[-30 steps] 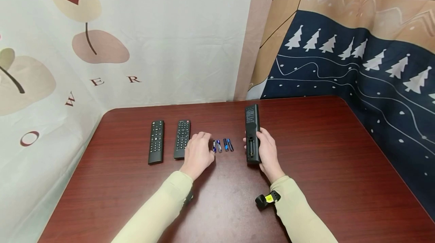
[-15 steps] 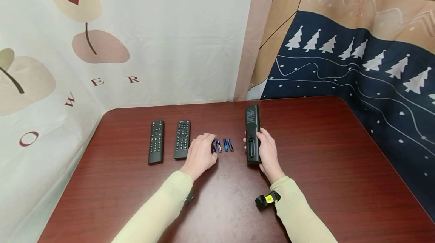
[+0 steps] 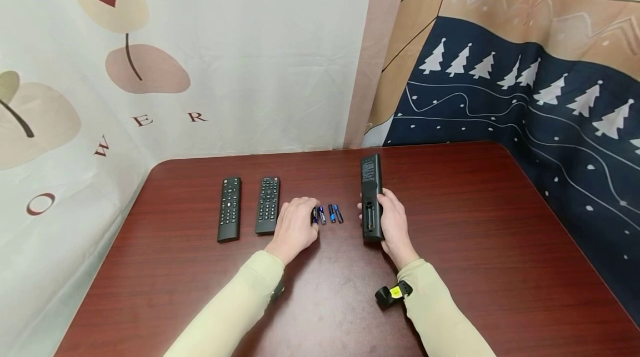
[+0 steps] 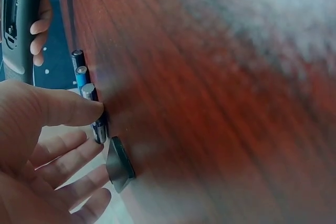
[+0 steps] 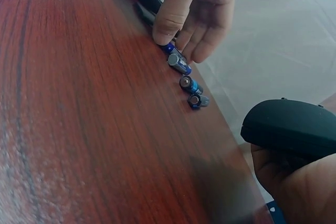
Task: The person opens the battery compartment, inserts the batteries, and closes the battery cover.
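Observation:
In the head view my left hand [image 3: 294, 228] is over the table and pinches the leftmost battery [image 4: 100, 132] between thumb and fingertips. Right beside it lies another silver-and-blue battery [image 3: 322, 215]. A dark battery with a blue band [image 3: 332, 213] and a similar blue battery [image 3: 339, 213] lie a little farther right. My right hand [image 3: 395, 224] grips a black remote control [image 3: 371, 179], back side up, with its battery compartment [image 3: 370, 215] uncovered. That compartment also shows in the left wrist view. The right wrist view shows the remote only edge-on.
Two black remotes lie button side up at the left, an outer remote [image 3: 230, 210] and an inner remote [image 3: 268, 205] close to my left hand. The brown table [image 3: 480, 224] ends at patterned cloths [image 3: 260, 68] behind and at the sides.
My left hand has shifted slightly right onto the leftmost battery, its thumb and fingers coming around it. The right hand and its remote control hold still.

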### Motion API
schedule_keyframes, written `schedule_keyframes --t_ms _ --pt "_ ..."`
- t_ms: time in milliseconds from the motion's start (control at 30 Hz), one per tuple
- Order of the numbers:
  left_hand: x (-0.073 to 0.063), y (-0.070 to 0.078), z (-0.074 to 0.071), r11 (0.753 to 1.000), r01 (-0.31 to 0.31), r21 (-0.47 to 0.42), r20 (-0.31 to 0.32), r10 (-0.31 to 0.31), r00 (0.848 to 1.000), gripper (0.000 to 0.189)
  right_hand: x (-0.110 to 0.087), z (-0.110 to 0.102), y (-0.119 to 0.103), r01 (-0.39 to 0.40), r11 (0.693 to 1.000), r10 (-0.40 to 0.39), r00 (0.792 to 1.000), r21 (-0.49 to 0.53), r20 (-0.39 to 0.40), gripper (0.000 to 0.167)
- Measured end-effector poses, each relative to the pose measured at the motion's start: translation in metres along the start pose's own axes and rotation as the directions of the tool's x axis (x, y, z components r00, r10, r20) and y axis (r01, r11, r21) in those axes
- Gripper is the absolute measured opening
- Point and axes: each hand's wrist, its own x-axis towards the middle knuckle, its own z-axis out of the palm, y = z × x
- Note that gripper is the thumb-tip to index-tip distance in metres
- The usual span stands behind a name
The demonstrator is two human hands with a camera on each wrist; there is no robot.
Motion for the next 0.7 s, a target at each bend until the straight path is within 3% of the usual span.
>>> schedule_keyframes --t_ms 700 --pt "-0.0003 -0.0024 -0.0059 0.995 -0.028 -0.092 0.015 0.029 0.999 0.038 0.0007 0.0013 0.0033 -0.01 1.0 0.01 1.0 0.022 0.021 0.042"
